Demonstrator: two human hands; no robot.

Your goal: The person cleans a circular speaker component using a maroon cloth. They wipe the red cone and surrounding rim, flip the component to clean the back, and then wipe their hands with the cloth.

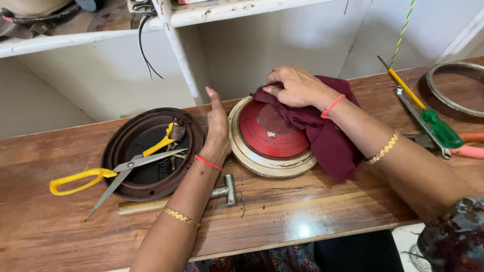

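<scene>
The right hand has its grip closed on a dark maroon cloth, fingers bunched into the fabric and pressing it onto the far edge of a round disc with a red centre and a cream, worn rim. The cloth drapes from under that hand across the right side of the disc and down onto the tabletop under the forearm. The left hand holds nothing; its grip is open, the flat palm and straight fingers set edge-on against the left rim of the disc, touching it. The disc lies flat near the middle of the wooden tabletop. Just left of the left hand sits a dark brown round pan holding yellow-handled scissors that stick out over its near rim, together with a small yellow-handled tool and a few metal bits. Near the left wrist, a wooden-handled hammer lies on the tabletop, its metal head close to the disc. Well to the right lie a green-handled screwdriver, a metal spanner and pliers with orange-pink handles, and at the far right corner a metal ring rests on a dark round base
</scene>
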